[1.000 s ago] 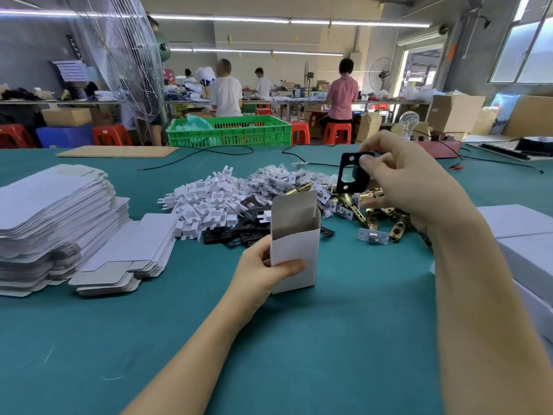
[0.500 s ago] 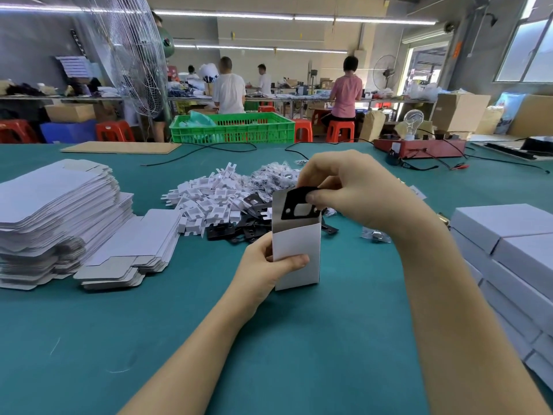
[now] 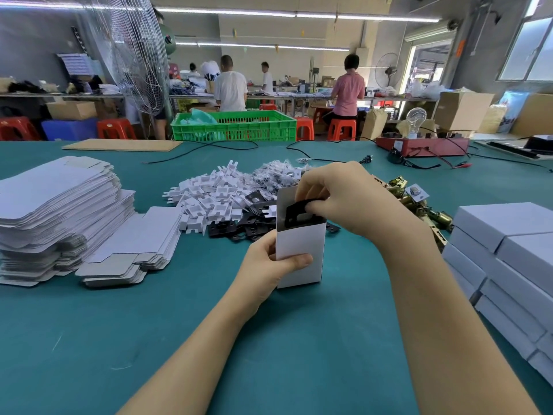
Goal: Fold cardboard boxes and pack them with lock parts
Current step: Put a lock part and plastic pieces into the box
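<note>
Just below the right hand [image 3: 344, 202], whose fingers pinched a black plate [image 3: 299, 212] halfway into an upright white box [image 3: 300, 253], the left hand [image 3: 269, 262] gripped the box, apparently steadying it on the green surface [image 3: 179, 324].

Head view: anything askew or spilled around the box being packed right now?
Nothing stands out. The left hand holds the white box upright on the table, while the right hand lowers a black plate into its open top. The loose parts piles look like ordinary working stock.
</note>
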Action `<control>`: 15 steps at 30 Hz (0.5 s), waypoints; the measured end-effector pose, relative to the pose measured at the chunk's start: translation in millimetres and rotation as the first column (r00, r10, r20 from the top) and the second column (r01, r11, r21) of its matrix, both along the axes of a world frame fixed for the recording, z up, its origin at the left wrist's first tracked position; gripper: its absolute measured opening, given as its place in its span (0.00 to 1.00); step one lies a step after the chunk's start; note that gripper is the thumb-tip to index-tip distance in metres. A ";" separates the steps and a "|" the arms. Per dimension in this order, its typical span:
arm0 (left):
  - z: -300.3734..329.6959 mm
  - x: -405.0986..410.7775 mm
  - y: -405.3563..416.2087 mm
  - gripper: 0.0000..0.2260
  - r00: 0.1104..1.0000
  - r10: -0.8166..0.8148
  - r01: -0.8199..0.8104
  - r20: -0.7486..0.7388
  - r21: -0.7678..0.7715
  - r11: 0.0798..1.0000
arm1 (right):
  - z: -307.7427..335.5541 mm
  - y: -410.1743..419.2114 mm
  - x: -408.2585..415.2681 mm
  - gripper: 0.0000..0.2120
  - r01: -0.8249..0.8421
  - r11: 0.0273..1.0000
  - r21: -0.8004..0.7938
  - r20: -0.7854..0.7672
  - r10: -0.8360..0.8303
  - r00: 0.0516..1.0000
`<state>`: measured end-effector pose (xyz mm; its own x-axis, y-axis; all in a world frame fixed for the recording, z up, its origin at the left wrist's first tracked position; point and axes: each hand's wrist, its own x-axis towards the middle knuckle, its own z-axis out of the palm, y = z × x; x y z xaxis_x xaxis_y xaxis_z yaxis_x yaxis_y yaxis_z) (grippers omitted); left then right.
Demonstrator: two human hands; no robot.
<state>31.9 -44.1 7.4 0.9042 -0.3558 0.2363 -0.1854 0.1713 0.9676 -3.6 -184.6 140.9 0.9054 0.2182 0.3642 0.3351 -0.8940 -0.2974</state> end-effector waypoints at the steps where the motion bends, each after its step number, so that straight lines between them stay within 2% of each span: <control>1: -0.3 0.0 0.0 0.16 1.000 0.000 0.000 -0.003 0.002 1.000 | -0.5 0.4 0.5 0.10 0.002 1.000 -0.027 -0.022 -0.002 1.000; 3: -0.1 -0.3 -0.1 0.16 1.000 -0.003 0.003 -0.007 0.008 1.000 | -1.7 0.2 1.7 0.10 0.008 0.999 -0.052 -0.051 -0.010 0.999; 6: -0.2 -0.5 0.0 0.16 1.000 -0.005 0.005 -0.014 -0.002 1.000 | -3.3 -1.7 3.0 0.10 0.043 0.998 -0.038 -0.011 -0.044 0.999; 15: 0.1 -0.2 -0.8 0.16 1.000 -0.005 0.004 -0.010 -0.016 1.000 | 0.8 -18.0 1.7 0.05 0.061 0.988 0.142 0.102 -0.076 0.992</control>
